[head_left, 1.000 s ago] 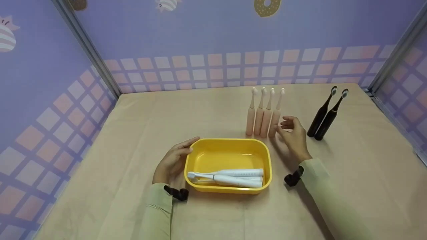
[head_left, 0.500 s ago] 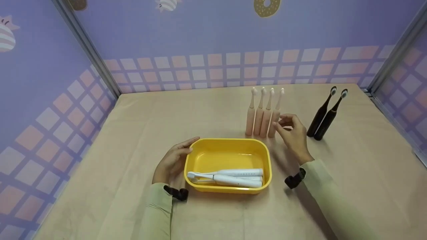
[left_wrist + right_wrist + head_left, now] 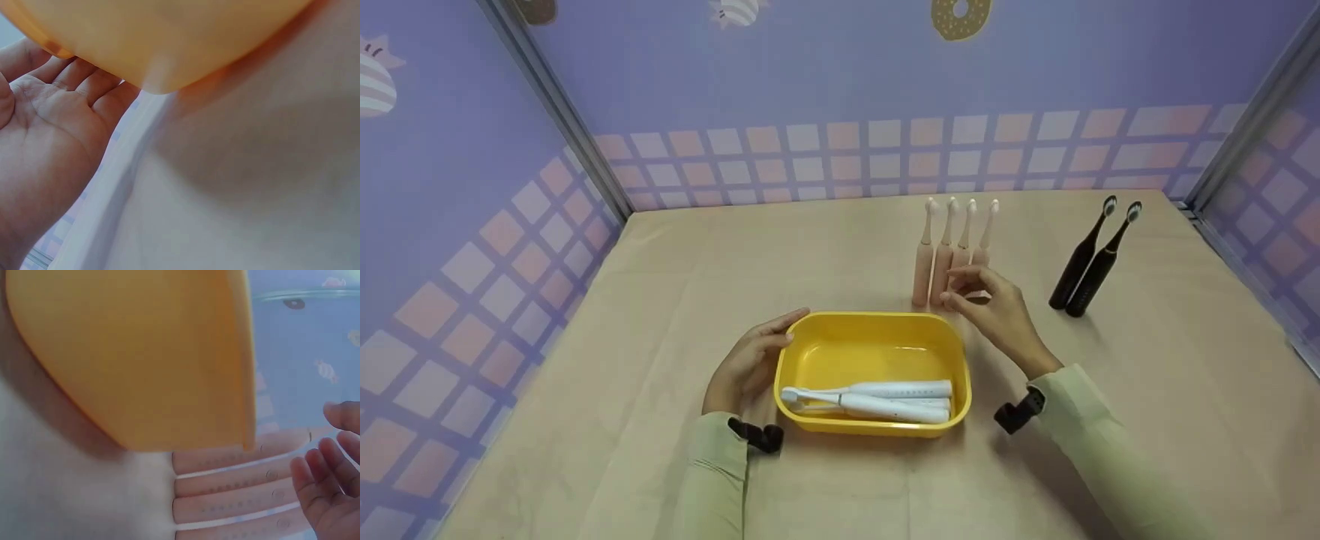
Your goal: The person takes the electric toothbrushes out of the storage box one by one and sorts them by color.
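Note:
Several pink electric toothbrushes (image 3: 923, 274) stand upright in a row behind the yellow box (image 3: 840, 360). My right hand (image 3: 997, 311) is at the right part of that row, thumb and fingertips apart, hiding the lower ends of the rightmost brushes in the head view. In the right wrist view its fingers (image 3: 308, 484) are near the pink handles (image 3: 242, 510); contact cannot be told. Several white electric toothbrushes (image 3: 892, 407) lie in the front of the box. My left hand (image 3: 744, 364) rests against the box's left end, its fingers extended along the outer wall.
Two black electric toothbrushes (image 3: 1091, 277) stand upright, leaning together in the view, to the right of my right hand. A cloth-covered table (image 3: 675, 285) is bounded by patterned walls (image 3: 840, 75) at the back and both sides.
My right hand has moved left from the right end of the pink row, now in front of its rightmost brushes. The left hand, box and toothbrushes have not visibly moved.

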Action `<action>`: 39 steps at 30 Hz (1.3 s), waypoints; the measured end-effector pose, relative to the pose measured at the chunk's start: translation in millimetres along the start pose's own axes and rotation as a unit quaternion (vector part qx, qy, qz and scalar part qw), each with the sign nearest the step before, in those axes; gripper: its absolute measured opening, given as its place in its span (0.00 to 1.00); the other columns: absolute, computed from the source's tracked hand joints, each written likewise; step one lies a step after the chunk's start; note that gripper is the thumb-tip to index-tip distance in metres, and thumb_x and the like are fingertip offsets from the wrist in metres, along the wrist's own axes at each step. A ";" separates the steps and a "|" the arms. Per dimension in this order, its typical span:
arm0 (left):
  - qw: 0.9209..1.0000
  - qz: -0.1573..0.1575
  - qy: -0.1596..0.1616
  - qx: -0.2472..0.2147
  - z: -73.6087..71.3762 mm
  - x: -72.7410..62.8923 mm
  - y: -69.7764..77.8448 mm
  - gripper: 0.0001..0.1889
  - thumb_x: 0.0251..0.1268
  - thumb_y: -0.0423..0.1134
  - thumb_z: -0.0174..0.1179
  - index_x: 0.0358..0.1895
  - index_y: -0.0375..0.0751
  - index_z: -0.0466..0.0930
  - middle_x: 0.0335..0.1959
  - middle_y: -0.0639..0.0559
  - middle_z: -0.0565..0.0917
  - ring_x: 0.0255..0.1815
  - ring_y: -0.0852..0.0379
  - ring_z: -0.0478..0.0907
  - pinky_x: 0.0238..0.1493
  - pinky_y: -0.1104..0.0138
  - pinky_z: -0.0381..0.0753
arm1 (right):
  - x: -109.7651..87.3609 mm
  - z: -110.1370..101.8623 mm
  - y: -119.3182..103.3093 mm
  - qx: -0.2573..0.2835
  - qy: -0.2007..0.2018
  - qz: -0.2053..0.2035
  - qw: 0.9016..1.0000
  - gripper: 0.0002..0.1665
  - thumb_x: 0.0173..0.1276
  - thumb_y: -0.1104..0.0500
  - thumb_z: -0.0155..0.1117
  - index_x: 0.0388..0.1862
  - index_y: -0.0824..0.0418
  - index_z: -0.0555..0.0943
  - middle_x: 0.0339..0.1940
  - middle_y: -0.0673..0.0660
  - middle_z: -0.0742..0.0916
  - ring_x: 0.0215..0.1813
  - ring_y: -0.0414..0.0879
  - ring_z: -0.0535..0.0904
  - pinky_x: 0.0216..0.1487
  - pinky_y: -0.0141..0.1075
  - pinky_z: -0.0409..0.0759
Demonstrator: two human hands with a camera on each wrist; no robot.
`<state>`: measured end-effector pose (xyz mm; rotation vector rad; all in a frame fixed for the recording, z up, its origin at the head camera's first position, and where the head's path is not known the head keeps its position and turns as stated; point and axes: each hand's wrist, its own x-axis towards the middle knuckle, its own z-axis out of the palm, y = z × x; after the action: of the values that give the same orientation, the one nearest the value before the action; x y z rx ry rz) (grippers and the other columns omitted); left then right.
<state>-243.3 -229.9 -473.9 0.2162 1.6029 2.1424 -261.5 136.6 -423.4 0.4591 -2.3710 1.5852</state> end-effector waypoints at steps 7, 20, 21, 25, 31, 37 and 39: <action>1.000 0.003 -0.002 0.003 0.4 0.2 0.2 0.29 0.72 0.30 0.46 0.75 0.41 0.57 0.73 0.41 0.63 0.70 0.45 0.65 0.67 0.59 0.70 | -4.3 4.7 -16.0 -0.022 -0.083 -0.015 0.996 0.22 0.61 0.59 0.70 0.53 0.65 0.80 0.44 0.60 0.85 0.44 0.49 0.81 0.48 0.33 0.83; 1.000 0.000 0.000 0.000 0.9 -0.6 0.5 0.29 0.71 0.30 0.47 0.75 0.42 0.57 0.71 0.43 0.66 0.70 0.45 0.65 0.68 0.59 0.70 | -16.2 18.1 -41.6 -0.051 -0.268 -0.063 0.960 0.24 0.60 0.57 0.70 0.54 0.63 0.79 0.48 0.61 0.85 0.47 0.52 0.83 0.50 0.44 0.84; 1.000 0.000 0.000 0.000 0.9 -0.5 0.5 0.29 0.71 0.30 0.47 0.75 0.42 0.57 0.71 0.43 0.66 0.70 0.45 0.65 0.68 0.59 0.70 | -17.1 19.0 -43.1 -0.061 -0.282 -0.069 0.955 0.24 0.61 0.57 0.70 0.55 0.63 0.79 0.48 0.60 0.86 0.47 0.52 0.83 0.50 0.43 0.84; 1.000 0.000 0.001 0.004 0.3 0.0 0.0 0.29 0.71 0.30 0.46 0.75 0.42 0.57 0.70 0.44 0.67 0.68 0.47 0.68 0.67 0.60 0.72 | -19.2 24.0 -48.1 -0.081 -0.334 -0.065 0.937 0.25 0.62 0.58 0.69 0.57 0.64 0.79 0.49 0.60 0.85 0.49 0.54 0.83 0.49 0.40 0.84; 1.000 -0.003 0.007 0.013 -0.3 -0.1 -1.0 0.28 0.72 0.30 0.45 0.74 0.43 0.58 0.71 0.43 0.67 0.67 0.48 0.70 0.65 0.60 0.73 | -22.6 31.7 -53.5 -0.102 -0.392 -0.043 0.913 0.24 0.61 0.60 0.69 0.56 0.65 0.79 0.48 0.63 0.85 0.48 0.53 0.83 0.48 0.37 0.84; 1.000 -0.003 0.010 0.010 0.9 0.2 -0.6 0.28 0.72 0.31 0.45 0.74 0.43 0.59 0.70 0.44 0.67 0.68 0.48 0.69 0.66 0.60 0.72 | -29.3 40.0 -56.8 -0.142 -0.426 -0.054 0.892 0.24 0.61 0.59 0.70 0.56 0.65 0.80 0.47 0.59 0.87 0.44 0.46 0.83 0.47 0.37 0.84; 1.000 -0.002 0.009 0.009 1.4 0.0 -0.6 0.28 0.72 0.31 0.45 0.74 0.43 0.59 0.70 0.44 0.67 0.68 0.48 0.68 0.66 0.59 0.72 | -31.9 43.0 -56.4 -0.153 -0.430 -0.074 0.887 0.23 0.60 0.60 0.70 0.54 0.66 0.81 0.45 0.58 0.87 0.43 0.46 0.83 0.46 0.37 0.83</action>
<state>-242.6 -228.6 -474.0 0.2002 1.6317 2.1335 -211.4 80.5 -403.8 1.4716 -3.0053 0.9946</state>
